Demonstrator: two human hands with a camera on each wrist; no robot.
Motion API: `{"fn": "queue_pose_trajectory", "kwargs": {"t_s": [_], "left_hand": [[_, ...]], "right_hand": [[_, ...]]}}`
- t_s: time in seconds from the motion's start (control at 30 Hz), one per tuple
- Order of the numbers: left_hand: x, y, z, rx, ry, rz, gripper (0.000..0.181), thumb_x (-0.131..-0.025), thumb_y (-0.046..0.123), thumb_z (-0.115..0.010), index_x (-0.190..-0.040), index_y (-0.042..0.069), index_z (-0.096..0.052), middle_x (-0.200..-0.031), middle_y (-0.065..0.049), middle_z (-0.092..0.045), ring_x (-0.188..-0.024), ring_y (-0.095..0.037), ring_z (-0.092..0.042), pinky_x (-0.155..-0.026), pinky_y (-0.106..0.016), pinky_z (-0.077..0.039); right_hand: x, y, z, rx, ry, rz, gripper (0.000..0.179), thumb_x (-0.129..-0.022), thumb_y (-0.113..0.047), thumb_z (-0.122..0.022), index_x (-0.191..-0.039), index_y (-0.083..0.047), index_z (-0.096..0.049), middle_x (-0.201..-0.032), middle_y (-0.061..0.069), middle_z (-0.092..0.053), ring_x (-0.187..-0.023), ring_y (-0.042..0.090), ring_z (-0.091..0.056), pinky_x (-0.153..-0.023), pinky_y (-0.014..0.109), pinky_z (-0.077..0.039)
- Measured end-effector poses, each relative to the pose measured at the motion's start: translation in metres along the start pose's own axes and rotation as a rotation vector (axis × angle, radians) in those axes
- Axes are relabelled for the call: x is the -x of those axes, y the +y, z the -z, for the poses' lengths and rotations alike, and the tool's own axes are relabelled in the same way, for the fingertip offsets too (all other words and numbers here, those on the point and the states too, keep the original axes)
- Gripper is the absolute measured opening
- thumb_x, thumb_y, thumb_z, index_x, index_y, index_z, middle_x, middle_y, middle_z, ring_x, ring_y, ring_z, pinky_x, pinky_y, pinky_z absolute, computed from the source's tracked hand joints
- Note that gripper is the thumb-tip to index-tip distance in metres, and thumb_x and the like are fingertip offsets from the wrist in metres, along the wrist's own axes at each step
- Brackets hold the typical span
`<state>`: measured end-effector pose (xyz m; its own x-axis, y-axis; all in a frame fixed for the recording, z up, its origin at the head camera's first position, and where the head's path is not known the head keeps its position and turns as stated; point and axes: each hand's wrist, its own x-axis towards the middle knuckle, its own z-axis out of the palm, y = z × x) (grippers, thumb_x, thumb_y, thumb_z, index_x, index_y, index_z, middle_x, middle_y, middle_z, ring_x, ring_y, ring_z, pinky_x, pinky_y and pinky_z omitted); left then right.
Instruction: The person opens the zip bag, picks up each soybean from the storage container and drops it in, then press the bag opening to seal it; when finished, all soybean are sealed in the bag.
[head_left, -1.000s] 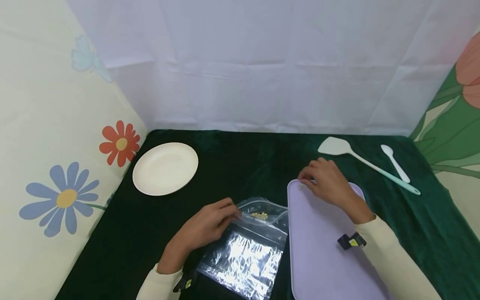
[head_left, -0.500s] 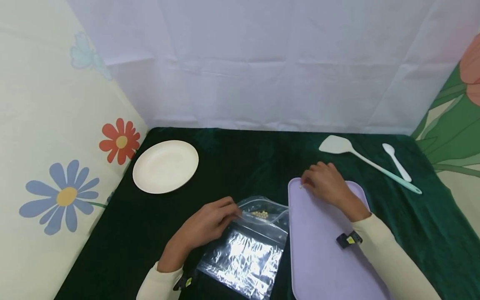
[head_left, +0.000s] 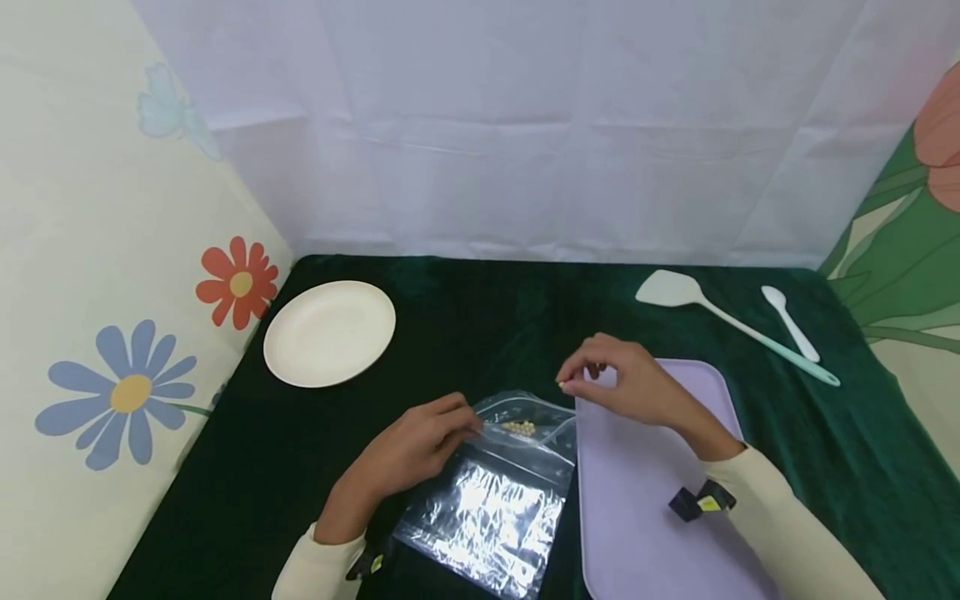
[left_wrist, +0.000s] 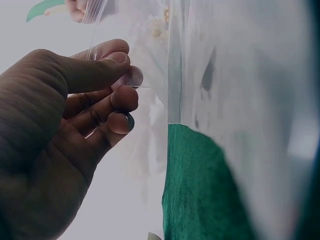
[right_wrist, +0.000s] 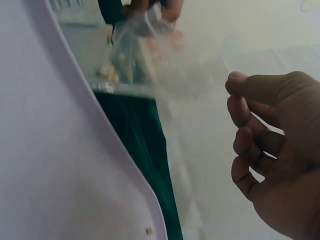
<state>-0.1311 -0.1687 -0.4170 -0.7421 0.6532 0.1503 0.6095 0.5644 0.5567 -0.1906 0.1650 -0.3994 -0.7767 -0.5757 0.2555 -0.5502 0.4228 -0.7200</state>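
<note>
A clear zip bag (head_left: pixel 495 508) lies on the dark green cloth with its mouth parted and several small pale-yellow beans (head_left: pixel 519 428) inside. My left hand (head_left: pixel 412 446) pinches the left side of the bag's mouth between thumb and fingers; the left wrist view shows the thin film in that pinch. Beyond the bag's right edge, my right hand (head_left: pixel 630 385) is raised over the far left corner of the lilac tray (head_left: pixel 645 525). Its thumb and forefinger pinch a tiny pale bean (head_left: pixel 561 384). Another bean (right_wrist: pixel 148 231) lies near the tray's rim in the right wrist view.
A white oval plate (head_left: pixel 330 333) sits at the back left. Behind the tray on the right lie a spatula (head_left: pixel 671 289) with a pale green handle and a small white spoon (head_left: pixel 791 323). A pale sheet (head_left: pixel 465 167) hangs along the table's back edge.
My right hand has lifted from the tray's far left corner and moved left toward the bag, a bean now at its fingertips. The left hand and bag have stayed put.
</note>
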Motion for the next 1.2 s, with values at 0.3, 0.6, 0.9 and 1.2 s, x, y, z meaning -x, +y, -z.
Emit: {"fn": "queue_pose_trajectory", "kwargs": {"t_s": [0.3, 0.6, 0.9, 1.2], "left_hand": [[0.001, -0.003, -0.001, 0.002, 0.009, -0.013, 0.017, -0.096, 0.004, -0.066, -0.106, 0.017, -0.070, -0.101, 0.011, -0.058, -0.084, -0.002, -0.057, -0.075, -0.023, -0.054], [0.001, -0.003, -0.002, -0.006, 0.017, -0.019, 0.018, -0.096, 0.003, -0.066, -0.106, 0.018, -0.070, -0.101, 0.012, -0.057, -0.085, -0.002, -0.057, -0.076, -0.022, -0.053], [0.002, -0.004, -0.002, -0.010, 0.012, -0.027, 0.019, -0.096, 0.003, -0.066, -0.107, 0.017, -0.070, -0.102, 0.011, -0.057, -0.085, -0.001, -0.056, -0.076, -0.022, -0.053], [0.001, -0.003, -0.001, 0.001, 0.010, -0.023, 0.019, -0.095, 0.002, -0.067, -0.106, 0.017, -0.070, -0.101, 0.010, -0.057, -0.084, -0.002, -0.056, -0.074, -0.022, -0.053]], "right_hand": [[0.001, -0.011, -0.009, -0.037, -0.114, 0.079, 0.015, -0.093, -0.036, -0.073, -0.107, -0.033, -0.075, -0.090, -0.017, -0.059, -0.084, 0.021, -0.053, -0.071, 0.041, -0.047], [-0.003, 0.012, 0.019, 0.410, 0.052, 0.035, 0.006, -0.092, -0.022, -0.076, -0.098, -0.022, -0.078, -0.090, -0.009, -0.065, -0.084, 0.013, -0.048, -0.074, 0.037, -0.038], [-0.001, 0.044, 0.012, 0.681, -0.031, 0.010, 0.009, -0.086, -0.013, -0.080, -0.095, -0.015, -0.077, -0.090, 0.001, -0.067, -0.090, 0.023, -0.054, -0.081, 0.042, -0.040], [-0.003, 0.051, 0.002, 0.687, -0.042, -0.005, 0.008, -0.089, -0.019, -0.078, -0.094, -0.014, -0.076, -0.091, 0.001, -0.069, -0.089, 0.023, -0.056, -0.079, 0.041, -0.040]]}}
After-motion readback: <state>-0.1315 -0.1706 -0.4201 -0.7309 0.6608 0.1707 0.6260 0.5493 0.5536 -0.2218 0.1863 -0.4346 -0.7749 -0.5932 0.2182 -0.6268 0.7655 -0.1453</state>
